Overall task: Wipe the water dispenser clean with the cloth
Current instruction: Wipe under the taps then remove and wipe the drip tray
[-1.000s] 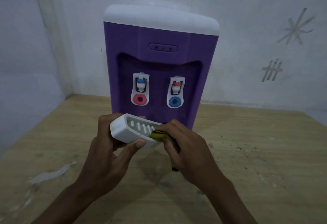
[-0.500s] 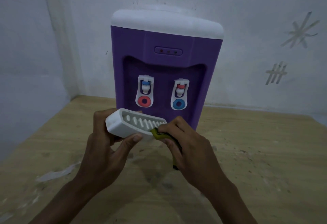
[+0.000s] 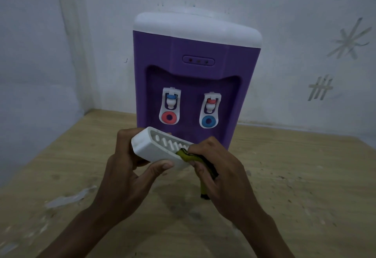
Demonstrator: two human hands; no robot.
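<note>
Left hand (image 3: 124, 176) grips drip tray (image 3: 160, 151); right hand (image 3: 221, 176) pinches cloth (image 3: 188, 156) against it; dispenser (image 3: 195, 86) behind.

The right hand (image 3: 220, 173) covers most of the cloth (image 3: 186, 155) and the right end of the drip tray (image 3: 156, 150). The tray hides the left hand's (image 3: 124, 176) fingers and the water dispenser's (image 3: 193, 70) base.
</note>
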